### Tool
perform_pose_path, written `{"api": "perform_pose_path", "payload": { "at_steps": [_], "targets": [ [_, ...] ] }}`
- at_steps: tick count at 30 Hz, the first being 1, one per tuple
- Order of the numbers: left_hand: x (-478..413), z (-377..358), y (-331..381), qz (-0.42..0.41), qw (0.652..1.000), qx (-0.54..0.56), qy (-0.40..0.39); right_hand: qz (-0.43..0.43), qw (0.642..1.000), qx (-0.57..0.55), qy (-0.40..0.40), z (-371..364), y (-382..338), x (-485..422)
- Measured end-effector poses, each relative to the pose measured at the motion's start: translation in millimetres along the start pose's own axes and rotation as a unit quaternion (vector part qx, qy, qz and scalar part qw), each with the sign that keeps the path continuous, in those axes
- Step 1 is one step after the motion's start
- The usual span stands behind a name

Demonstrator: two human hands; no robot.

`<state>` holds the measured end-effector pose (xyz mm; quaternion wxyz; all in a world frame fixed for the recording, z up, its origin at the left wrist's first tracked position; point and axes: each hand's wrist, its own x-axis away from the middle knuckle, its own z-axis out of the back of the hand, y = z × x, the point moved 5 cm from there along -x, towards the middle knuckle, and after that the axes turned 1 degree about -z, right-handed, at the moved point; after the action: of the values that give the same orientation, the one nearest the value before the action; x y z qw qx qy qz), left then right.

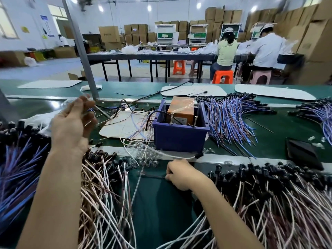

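Your right hand (181, 174) is pinching a thin, light, floppy lead (152, 176) near the desk's (161, 203) front edge, best gripped at its stiffer end, while your raised left hand (71, 126) is curling around something too blurred to tell.

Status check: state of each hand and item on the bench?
left hand, raised, fingers curled, grip blurred
right hand, on the bench, pinching thin rod
blue bin, upright, open-topped
orange box, standing inside the bin
black device, lying flat, screen dark
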<state>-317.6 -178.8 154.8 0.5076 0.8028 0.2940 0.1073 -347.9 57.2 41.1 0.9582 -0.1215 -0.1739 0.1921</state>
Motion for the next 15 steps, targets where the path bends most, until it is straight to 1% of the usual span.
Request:
{"api": "perform_pose_path", "payload": {
  "at_steps": [2, 4, 6, 9, 11, 13, 15],
  "targets": [
    [-5, 11, 5, -0.022, 0.999, 0.021, 0.026, 0.0, 0.999, -0.045, -0.006, 5, 5, 3],
    [-11, 15, 3, -0.024, 0.999, 0.013, 0.025, 0.006, 0.992, -0.124, 0.01, 12, 12, 7],
    [-15, 13, -6, -0.001, 0.999, -0.034, 0.001, 0.01, 0.977, -0.211, 0.028, 17, 18, 9],
    [-14, 3, -23, 0.035, 0.985, -0.159, -0.062, 0.029, 0.95, -0.305, 0.059, 24, 21, 9],
    [-10, -7, -32, 0.037, 0.957, -0.262, -0.117, 0.046, 0.925, -0.371, 0.072, 29, 21, 8],
    [-1, -20, -45, 0.051, 0.914, -0.353, -0.195, 0.033, 0.905, -0.413, 0.097, 31, 24, 6],
    [14, -35, -64, 0.086, 0.861, -0.415, -0.28, -0.011, 0.912, -0.387, 0.135, 31, 29, 4]
  ]
}}
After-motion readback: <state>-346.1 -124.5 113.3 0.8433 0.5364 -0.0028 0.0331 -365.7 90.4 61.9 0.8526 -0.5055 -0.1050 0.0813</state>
